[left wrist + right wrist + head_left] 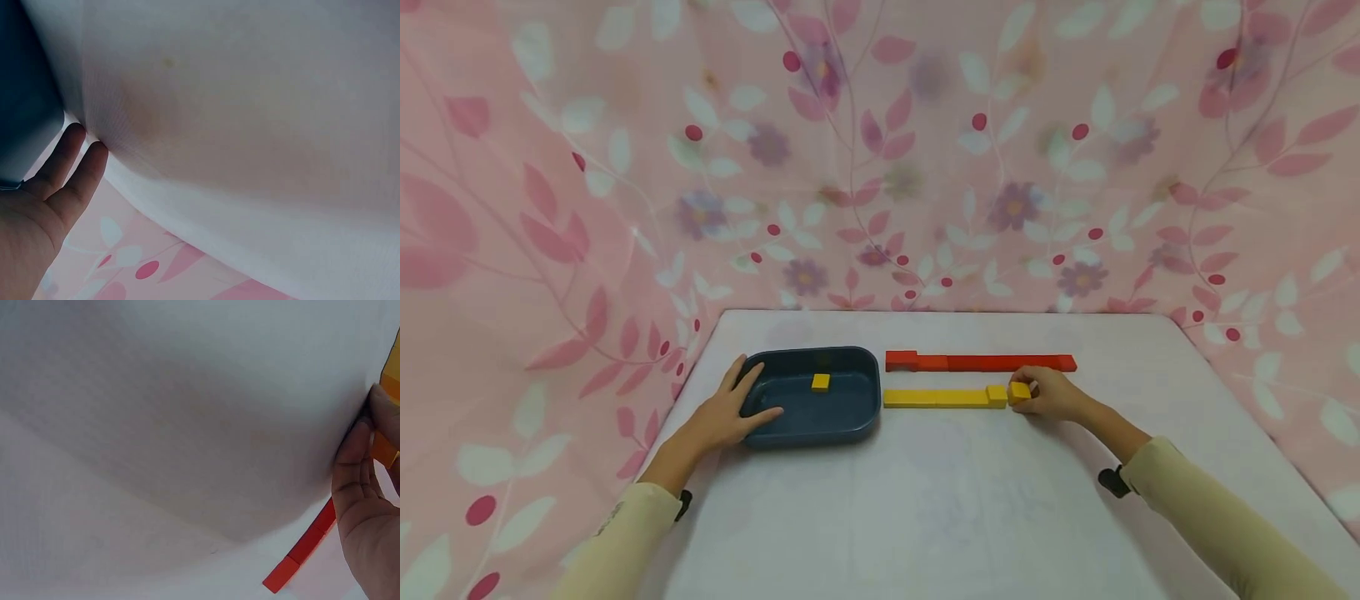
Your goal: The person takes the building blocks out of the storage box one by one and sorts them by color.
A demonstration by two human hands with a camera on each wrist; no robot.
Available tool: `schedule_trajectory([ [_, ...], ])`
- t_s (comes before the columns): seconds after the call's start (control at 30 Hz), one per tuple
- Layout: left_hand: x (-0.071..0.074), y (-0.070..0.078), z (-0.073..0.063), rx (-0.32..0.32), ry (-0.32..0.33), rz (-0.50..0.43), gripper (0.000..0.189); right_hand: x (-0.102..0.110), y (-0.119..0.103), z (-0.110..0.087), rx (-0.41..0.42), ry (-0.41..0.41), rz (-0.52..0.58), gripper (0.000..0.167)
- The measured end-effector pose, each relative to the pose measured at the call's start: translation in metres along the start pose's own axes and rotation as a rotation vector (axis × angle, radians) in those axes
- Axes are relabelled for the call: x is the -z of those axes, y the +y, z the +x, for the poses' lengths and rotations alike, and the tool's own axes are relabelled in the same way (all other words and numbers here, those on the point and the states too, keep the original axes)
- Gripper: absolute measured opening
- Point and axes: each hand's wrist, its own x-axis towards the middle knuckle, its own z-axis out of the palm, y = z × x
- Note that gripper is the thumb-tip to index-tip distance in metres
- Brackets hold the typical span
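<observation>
In the head view, a dark blue tray point(808, 437) holds one small yellow block point(821, 382). My left hand point(721, 418) rests at the tray's left edge, fingers spread and fairly straight, thumb over the rim; the left wrist view shows two fingers point(78, 184) beside its outer wall. Between thumb and fingertips, my right hand point(1051, 394) pinches a yellow cube point(1019, 393). That cube is just off the right end of a yellow block row point(936, 399), where another yellow cube point(996, 395) sits raised. Part of the pinched cube is hidden by the fingers.
Behind the yellow row runs a row of red blocks point(992, 363), with a raised red block point(901, 360) at its left end. The right forearm reaches across from the right. A white-covered table point(910, 517) lies underneath, and a pink floral cloth point(880, 167) hangs around it.
</observation>
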Motion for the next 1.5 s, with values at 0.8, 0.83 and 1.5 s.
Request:
schedule_trajectory([
  [0.8,0.004,0.002,0.000,-0.029,0.001,-0.019,0.101,-0.005,-0.006,0.004,-0.032,-0.064,0.034,0.039],
  [0.83,0.004,0.001,0.000,-0.029,0.001,-0.018,0.101,-0.005,-0.005,0.004,-0.037,-0.063,0.035,0.039],
  [1.5,0.004,0.000,0.002,-0.023,-0.009,-0.014,0.104,0.016,-0.021,-0.020,0.032,0.066,-0.105,0.077],
])
